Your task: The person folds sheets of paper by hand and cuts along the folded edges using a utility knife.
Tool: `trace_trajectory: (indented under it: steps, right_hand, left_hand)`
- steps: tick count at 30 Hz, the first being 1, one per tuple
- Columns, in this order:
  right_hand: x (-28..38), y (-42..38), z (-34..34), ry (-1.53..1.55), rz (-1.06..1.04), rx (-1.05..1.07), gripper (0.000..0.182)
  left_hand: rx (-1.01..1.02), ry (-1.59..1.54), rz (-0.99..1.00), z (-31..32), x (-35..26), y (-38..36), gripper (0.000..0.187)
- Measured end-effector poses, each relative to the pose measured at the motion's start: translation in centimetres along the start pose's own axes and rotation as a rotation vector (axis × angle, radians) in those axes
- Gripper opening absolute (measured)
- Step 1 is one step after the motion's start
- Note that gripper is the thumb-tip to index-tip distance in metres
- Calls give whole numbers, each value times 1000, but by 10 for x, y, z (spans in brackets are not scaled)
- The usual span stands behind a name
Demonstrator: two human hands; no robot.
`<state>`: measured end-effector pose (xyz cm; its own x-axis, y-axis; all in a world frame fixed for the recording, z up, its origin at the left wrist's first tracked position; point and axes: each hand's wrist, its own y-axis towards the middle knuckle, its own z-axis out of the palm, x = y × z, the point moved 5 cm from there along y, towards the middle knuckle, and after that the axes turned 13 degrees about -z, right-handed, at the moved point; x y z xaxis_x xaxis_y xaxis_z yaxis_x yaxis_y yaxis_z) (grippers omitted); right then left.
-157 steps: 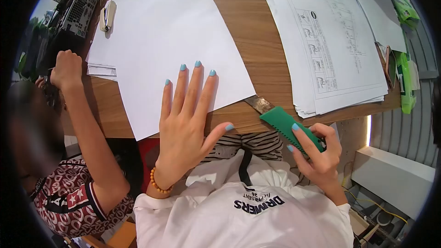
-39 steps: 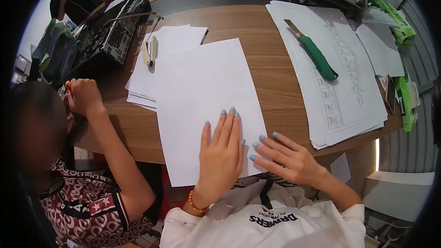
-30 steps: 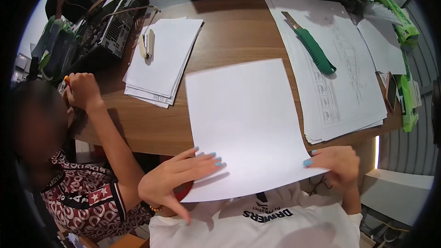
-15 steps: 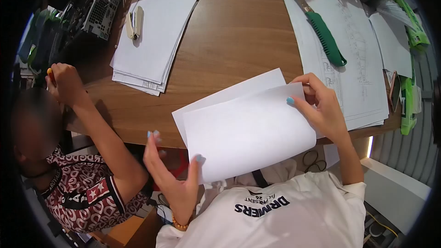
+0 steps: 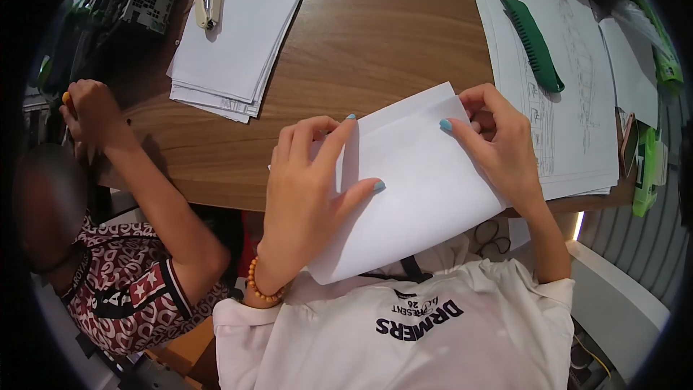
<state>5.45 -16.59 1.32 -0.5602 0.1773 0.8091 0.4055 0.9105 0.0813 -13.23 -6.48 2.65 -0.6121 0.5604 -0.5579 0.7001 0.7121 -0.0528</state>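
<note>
White paper (image 5: 419, 202), bent over in a loose fold, lies across the table's near edge and my lap. My right hand (image 5: 499, 141) pinches its upper right corner between thumb and fingers. Over the paper's left part is my left hand (image 5: 307, 180), thumb and fingers spread, the fingertips near the upper left edge; whether it touches the sheet is not clear. A beaded bracelet (image 5: 261, 285) circles my left wrist.
A stapler (image 5: 209, 3) rests on a paper stack (image 5: 238, 43) at the upper left. A green-handled saw (image 5: 530, 40) lies on printed drawings (image 5: 585, 130) at right. Another person's arm (image 5: 155, 184) leans on the wooden table (image 5: 375, 36) at left.
My left hand has moved up from the paper's lower left corner to over its left part. My right hand still holds the upper right corner. The camera view has shifted slightly.
</note>
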Motion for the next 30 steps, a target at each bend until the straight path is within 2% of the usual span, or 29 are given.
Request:
trace_trajectory:
  steps: [10, 20, 23, 25, 26, 28, 30]
  right_hand:
    - [-2, 6, 3, -87, -77, -82, 21]
    - [2, 11, -1, -75, -32, -83, 21]
    - [5, 8, -9, -101, -24, -22, 26]
    - [4, -2, -25, 151, -94, -177, 36]
    - [4, -7, -32, 149, -95, -179, 36]
    - [-3, -16, -29, 490, 165, 47, 47]
    - [-4, -15, -30, 503, 199, 43, 52]
  left_hand:
    - [-47, -8, -26, 0, 2, 5, 55]
    - [-85, -89, -29, 6, 10, 4, 52]
    - [-81, -54, -37, 3, 4, 5, 50]
    - [-59, -55, -28, 3, 2, 8, 49]
    - [-40, -54, -21, 3, 1, 9, 49]
    - [-23, -62, -23, 3, -2, 10, 48]
    - [-4, -67, -14, 3, -5, 11, 47]
